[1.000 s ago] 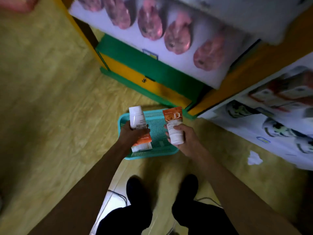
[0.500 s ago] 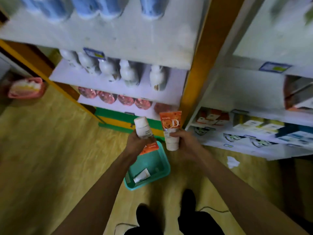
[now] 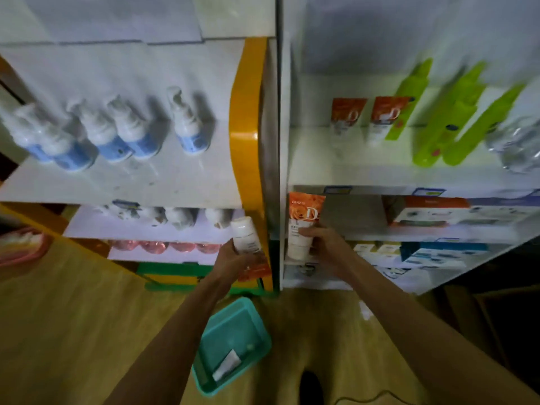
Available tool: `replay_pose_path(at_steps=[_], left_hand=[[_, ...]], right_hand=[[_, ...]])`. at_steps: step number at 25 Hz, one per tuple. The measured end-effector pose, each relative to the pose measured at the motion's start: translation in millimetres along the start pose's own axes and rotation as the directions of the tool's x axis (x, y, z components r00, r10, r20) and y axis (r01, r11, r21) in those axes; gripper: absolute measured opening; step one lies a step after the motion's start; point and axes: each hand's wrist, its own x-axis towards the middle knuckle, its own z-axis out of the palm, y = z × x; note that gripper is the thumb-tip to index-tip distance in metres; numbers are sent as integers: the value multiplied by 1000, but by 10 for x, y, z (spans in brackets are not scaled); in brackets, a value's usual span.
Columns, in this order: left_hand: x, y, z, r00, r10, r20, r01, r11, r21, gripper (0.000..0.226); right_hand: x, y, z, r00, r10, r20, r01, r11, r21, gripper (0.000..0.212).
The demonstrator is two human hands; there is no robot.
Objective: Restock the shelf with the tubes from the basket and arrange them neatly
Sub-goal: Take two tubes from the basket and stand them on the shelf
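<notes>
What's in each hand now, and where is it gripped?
Left hand grips a tube around its middle, cap up. Right hand grips another tube near its lower, capped end.

Dim, soft indoor light; motion blur smears the shelves, with wide-angle bending at the edges.

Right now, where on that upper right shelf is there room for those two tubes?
The upper right shelf is bare left of the two orange tubes, up to the white divider, and along its front edge. To their right it is crowded: green bottles, then a clear bottle.
</notes>
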Motion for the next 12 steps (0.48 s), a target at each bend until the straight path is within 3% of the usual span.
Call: replay_pose_path(at_steps=[4,8,12], left_hand=[[9,494,430,995,41,90,-43,999,23,56],[55,891,746,990,107,90,-102,993,-52,36],[143,1137,897,984,129,121,-116,987,-112,47]], right_hand=[[6,-541,-401,995,-79,-55,80,997,4,41],[83,-940,-660,982,-165,-90,165,986,-7,36],[178,-1212,-849,960,-208,-186,207,978,-28,40]])
